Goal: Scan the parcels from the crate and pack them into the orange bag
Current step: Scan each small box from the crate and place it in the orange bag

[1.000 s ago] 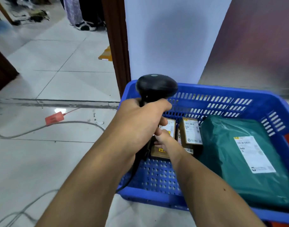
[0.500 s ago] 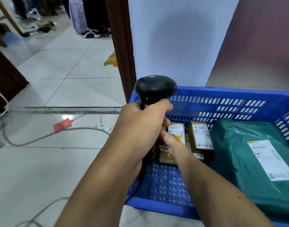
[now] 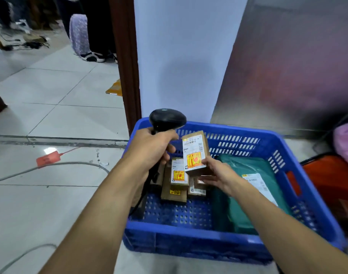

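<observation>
A blue plastic crate (image 3: 198,241) stands on the floor in front of me. My left hand (image 3: 149,149) grips the handle of a black barcode scanner (image 3: 167,119) over the crate's left end. My right hand (image 3: 216,175) holds a small brown box (image 3: 194,152) with a white label and a yellow-red sticker, lifted above the crate, label facing me. Several more small brown boxes (image 3: 179,175) lie in the crate below it. A large green mailer bag (image 3: 252,186) with a white label fills the crate's right half. The orange bag (image 3: 331,180) lies right of the crate.
A grey cable (image 3: 50,167) with an orange tag (image 3: 47,159) crosses the tiled floor at left. A dark wooden door frame (image 3: 127,76) and a white wall rise behind the crate. A person's legs and shoes (image 3: 92,56) stand at the far back. Pink fabric (image 3: 346,143) sits at right.
My right hand has lifted one small brown box out of the crate and turned its label up, beside the scanner. More boxes show underneath. My view has moved back and up.
</observation>
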The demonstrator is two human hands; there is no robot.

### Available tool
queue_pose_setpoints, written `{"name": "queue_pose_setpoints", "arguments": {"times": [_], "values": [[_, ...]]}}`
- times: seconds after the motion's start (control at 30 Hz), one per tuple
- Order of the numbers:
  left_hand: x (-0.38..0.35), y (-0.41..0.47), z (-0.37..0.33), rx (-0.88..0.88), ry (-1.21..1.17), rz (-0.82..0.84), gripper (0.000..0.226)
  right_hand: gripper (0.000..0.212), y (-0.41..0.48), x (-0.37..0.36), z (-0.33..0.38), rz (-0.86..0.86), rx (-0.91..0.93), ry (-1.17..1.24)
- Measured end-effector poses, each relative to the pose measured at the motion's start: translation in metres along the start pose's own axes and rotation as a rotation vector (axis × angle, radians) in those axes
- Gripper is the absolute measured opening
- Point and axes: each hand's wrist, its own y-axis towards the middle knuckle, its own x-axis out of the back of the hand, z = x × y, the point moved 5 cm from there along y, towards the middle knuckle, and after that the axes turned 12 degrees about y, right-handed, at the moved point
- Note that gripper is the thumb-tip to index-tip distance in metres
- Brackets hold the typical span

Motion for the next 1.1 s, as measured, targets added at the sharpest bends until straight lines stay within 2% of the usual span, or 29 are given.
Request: {"name": "queue_pose_setpoints", "arguments": {"times": [0.1, 0.27, 0.37, 0.53, 0.77, 0.9, 1.1], "values": [[-0.005, -0.005, -0.007, -0.034, -0.007, 0.023, 0.014, 0.043, -0.049, 0.03, 0.028, 0.0, 0.02, -0.059], [-0.032, -0.022, -0.018, -0.109, -0.053, 0.077, 0.029, 0.031, -0.121, 0.071, 0.075, 0.062, 0.099, -0.109], [-0.054, -0.043, -0.024, -0.17, -0.034, 0.106, 0.028, 0.031, -0.145, 0.092, 0.087, 0.052, 0.154, -0.068], [-0.086, -0.076, -0.021, -0.216, -0.091, 0.155, 0.028, 0.042, -0.149, 0.132, 0.065, -0.036, 0.204, 0.129], [-0.109, -0.099, -0.012, -0.274, -0.101, 0.15, 0.026, 0.048, -0.153, 0.131, 0.07, -0.04, 0.287, 0.133], [-0.112, -0.101, -0.011, -0.286, -0.113, 0.182, 0.029, 0.043, -0.152, 0.136, 0.073, -0.082, 0.305, 0.191], [-0.113, -0.102, -0.011, -0.284, -0.161, 0.255, 0.046, 0.04, -0.154, 0.138, 0.082, -0.142, 0.362, 0.209]]}}
